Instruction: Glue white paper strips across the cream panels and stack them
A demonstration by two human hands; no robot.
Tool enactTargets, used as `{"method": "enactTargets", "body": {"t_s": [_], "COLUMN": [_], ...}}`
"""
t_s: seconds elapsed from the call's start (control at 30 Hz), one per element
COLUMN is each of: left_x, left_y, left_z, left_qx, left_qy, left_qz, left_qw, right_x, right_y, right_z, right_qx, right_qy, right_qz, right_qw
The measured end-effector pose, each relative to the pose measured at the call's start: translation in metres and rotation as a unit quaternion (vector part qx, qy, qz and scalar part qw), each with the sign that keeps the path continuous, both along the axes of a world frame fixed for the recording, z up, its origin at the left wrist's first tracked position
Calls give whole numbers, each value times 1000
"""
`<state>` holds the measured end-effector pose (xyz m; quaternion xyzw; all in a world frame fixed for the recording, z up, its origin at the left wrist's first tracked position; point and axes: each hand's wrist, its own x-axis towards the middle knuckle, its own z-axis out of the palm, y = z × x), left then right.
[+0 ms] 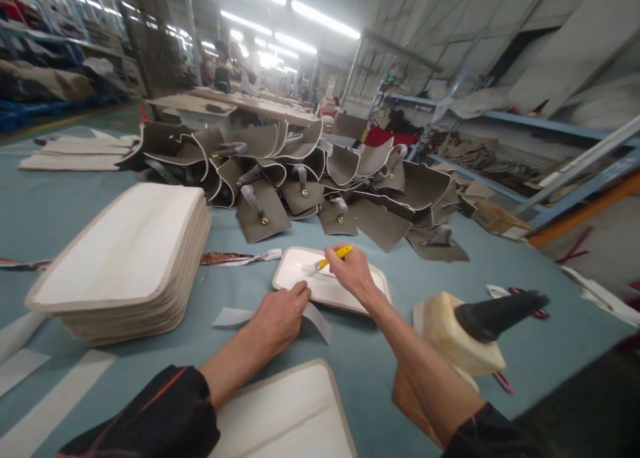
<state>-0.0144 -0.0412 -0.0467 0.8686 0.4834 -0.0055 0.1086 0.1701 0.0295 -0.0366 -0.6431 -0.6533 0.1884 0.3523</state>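
Observation:
In the head view, my right hand (353, 268) grips a brush with a yellow handle (343, 252). Its pale bristles touch the white face of a small rounded panel (350, 286) with a beige rim. At the panel's near edge, my left hand (285, 315) is closed, fingertips on the rim; its thumb is hard to make out. A translucent strip (233, 317) shows beside that hand. A tall stack of larger white panels (120, 245) stands to the left, and another white panel (290, 418) lies close in front of me.
Several grey-brown bag pieces with handles (263, 208) spread across the back of the teal table (240, 230). On the right, a yellowed container with a black cone (450, 325) lies near my right forearm. Pale strips (60, 405) lie at front left. Shelves (540, 125) stand beyond.

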Motion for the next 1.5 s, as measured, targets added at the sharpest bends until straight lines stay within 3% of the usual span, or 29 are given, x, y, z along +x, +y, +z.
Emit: {"method": "enactTargets", "body": {"t_s": [0.43,0.7,0.87,1.07,1.3,1.5], "left_x": [0,1,0,0,0,1], "left_y": [8,8,7,3,1,-2], "left_z": [-12,-9,-10,-7,-7,-4], "left_qx": [23,21,21,13,3,-1], "left_qy": [14,24,13,-3,-22,-17], "left_qz": [-15,-13,-15,-7,-3,-1], "left_qw": [1000,999,1000,1000,1000,1000], "right_x": [105,132,117,74,22,-27], "right_y": [-35,-53,-56,-49,-31,-9], "right_z": [27,41,44,37,31,18], "right_qx": [-50,-81,-91,-90,-52,-15], "right_qy": [-155,-280,-333,-348,-287,-165], "right_qz": [-90,-142,-146,-118,-74,-30], "right_qw": [983,946,927,926,954,986]}}
